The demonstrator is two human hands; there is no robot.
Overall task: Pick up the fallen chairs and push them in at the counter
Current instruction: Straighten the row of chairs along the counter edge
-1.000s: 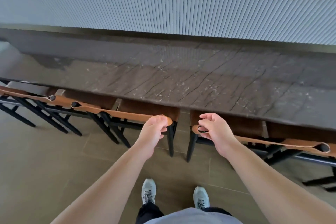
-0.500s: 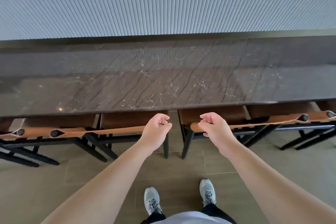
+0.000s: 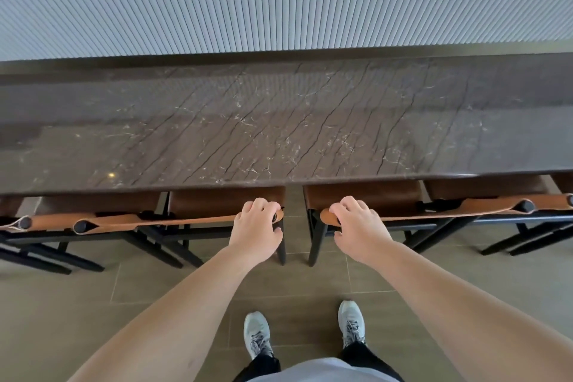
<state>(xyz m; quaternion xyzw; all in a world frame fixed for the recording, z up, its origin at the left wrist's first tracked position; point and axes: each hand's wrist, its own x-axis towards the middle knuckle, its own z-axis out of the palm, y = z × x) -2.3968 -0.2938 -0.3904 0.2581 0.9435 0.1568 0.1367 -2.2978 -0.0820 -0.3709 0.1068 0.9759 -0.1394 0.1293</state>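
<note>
Two upright chairs with brown leather seats and black legs stand side by side, tucked under the dark marble counter (image 3: 279,133). My left hand (image 3: 257,229) rests over the right end of the left chair's (image 3: 226,201) tan strap backrest, fingers curled on it. My right hand (image 3: 356,226) sits on the left end of the right chair's (image 3: 362,195) strap backrest in the same way. Most of each seat is hidden beneath the counter edge.
More matching chairs line the counter at the far left (image 3: 93,223) and far right (image 3: 496,205), legs splayed onto the tiled floor (image 3: 62,304). A ribbed white panel (image 3: 279,15) rises behind the counter. My two grey shoes (image 3: 257,335) stand close behind the chairs.
The view has swung to face the counter squarely. Both hands have settled onto the backrest ends, fingers spreading from loose fists, and the two chairs sit further under the counter edge.
</note>
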